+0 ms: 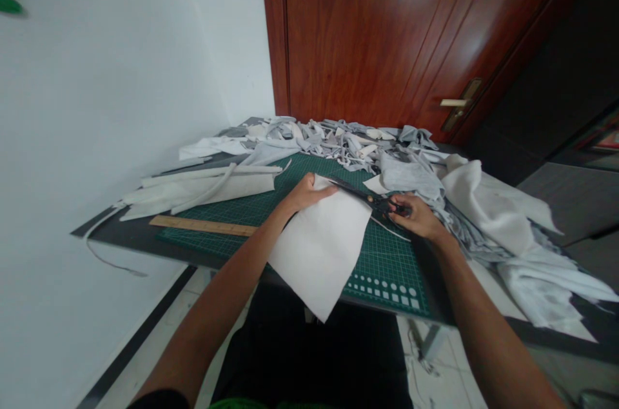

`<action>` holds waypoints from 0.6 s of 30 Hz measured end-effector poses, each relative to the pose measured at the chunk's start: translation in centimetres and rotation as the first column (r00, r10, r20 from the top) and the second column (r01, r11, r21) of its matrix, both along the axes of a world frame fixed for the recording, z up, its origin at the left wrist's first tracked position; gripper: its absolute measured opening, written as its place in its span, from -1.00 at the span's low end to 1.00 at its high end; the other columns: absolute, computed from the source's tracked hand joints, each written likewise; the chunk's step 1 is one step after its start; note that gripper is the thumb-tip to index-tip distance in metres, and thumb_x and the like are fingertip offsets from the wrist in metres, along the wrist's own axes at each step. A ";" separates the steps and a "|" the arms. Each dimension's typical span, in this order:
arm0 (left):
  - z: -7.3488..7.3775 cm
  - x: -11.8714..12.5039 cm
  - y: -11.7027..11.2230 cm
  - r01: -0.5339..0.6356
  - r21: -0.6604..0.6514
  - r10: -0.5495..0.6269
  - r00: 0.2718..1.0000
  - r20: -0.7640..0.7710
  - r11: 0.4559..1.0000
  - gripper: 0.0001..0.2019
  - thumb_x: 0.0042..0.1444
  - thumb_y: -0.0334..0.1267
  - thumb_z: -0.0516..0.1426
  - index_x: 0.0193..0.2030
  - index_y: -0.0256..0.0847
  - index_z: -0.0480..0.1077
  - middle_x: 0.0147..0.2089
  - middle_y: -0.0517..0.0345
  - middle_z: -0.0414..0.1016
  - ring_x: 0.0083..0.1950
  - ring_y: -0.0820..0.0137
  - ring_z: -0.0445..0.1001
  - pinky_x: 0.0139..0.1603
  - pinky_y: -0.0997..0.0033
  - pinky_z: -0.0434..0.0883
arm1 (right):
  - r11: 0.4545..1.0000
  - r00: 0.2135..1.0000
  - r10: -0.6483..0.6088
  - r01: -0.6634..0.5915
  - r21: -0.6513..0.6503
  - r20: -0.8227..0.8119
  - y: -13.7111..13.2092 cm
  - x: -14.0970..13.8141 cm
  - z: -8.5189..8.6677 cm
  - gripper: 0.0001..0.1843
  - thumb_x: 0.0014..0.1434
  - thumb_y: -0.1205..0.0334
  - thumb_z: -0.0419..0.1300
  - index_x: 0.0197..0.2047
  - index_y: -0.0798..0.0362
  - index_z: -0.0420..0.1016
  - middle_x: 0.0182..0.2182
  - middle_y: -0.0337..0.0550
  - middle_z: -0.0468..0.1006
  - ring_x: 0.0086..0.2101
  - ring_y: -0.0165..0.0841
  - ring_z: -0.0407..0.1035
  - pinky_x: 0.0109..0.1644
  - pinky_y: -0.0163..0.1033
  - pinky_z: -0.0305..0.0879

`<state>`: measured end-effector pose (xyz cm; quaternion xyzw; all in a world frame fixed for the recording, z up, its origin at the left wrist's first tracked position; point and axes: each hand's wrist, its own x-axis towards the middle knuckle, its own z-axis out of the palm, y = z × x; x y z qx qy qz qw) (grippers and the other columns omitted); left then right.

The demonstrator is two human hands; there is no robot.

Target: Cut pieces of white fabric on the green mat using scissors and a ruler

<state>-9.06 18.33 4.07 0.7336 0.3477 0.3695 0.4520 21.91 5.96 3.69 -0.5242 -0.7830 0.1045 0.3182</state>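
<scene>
A white cloth [326, 241] is held over the green cutting mat [387, 260], its lowest corner hung past the near edge of the table [438, 293]. Its upper left corner is pinched by the left hand [309, 193], thumb on top. The handles of the black scissors [374, 200] are gripped by the right hand [416, 215], and the blades are laid along the cloth's upper edge; how far they are parted cannot be told. A thin strip [394, 230] lies just below the scissors. Bare mat is left between the cloth and the right forearm, and beyond the left hand. The mat's left side is crossed by a wooden ruler [203, 224], with long white pieces [207, 186] behind it. The far edge is lined by scraps [333, 141], the right side covered by heaped fabric [488, 202].
</scene>
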 end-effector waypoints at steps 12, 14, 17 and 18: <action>0.8 -0.1 -0.6 0.065 0.111 -0.066 0.998 0.002 0.992 -0.56 -0.07 0.11 0.37 -0.28 -0.26 0.54 -0.25 0.08 0.61 -0.15 0.23 0.55 -0.16 0.38 0.44 | 0.983 0.986 -0.110 0.088 0.163 0.128 -0.5 -0.3 0.7 -0.74 0.12 0.04 0.26 -0.43 -0.03 0.31 -0.48 -0.21 0.46 -0.41 -0.25 0.29 -0.19 -0.13 0.13; 0.5 -0.1 -0.3 0.055 0.085 -0.053 0.998 -0.026 0.995 -0.56 -0.08 0.11 0.38 -0.29 -0.27 0.54 -0.29 0.10 0.59 -0.20 0.25 0.53 -0.23 0.39 0.42 | 0.983 0.986 -0.108 0.086 0.165 0.130 -0.6 -0.5 0.8 -0.75 0.12 0.05 0.26 -0.42 -0.03 0.30 -0.48 -0.21 0.47 -0.41 -0.25 0.29 -0.19 -0.13 0.13; 0.0 0.0 0.1 0.049 0.065 -0.047 0.998 -0.033 0.997 -0.57 -0.12 0.08 0.40 -0.31 -0.27 0.53 -0.34 0.13 0.56 -0.25 0.30 0.50 -0.26 0.41 0.39 | 0.983 0.986 -0.103 0.081 0.165 0.134 -0.5 -0.8 0.8 -0.75 0.10 0.06 0.26 -0.44 -0.04 0.28 -0.50 -0.22 0.47 -0.43 -0.26 0.29 -0.20 -0.14 0.12; -0.2 0.0 0.2 0.036 0.061 -0.035 0.999 -0.020 0.998 -0.57 -0.15 0.06 0.42 -0.32 -0.27 0.53 -0.36 0.15 0.55 -0.25 0.30 0.49 -0.26 0.42 0.39 | 0.984 0.986 -0.098 0.076 0.163 0.133 -0.5 -0.8 0.8 -0.74 0.09 0.06 0.26 -0.45 -0.04 0.28 -0.51 -0.23 0.47 -0.43 -0.27 0.29 -0.21 -0.14 0.12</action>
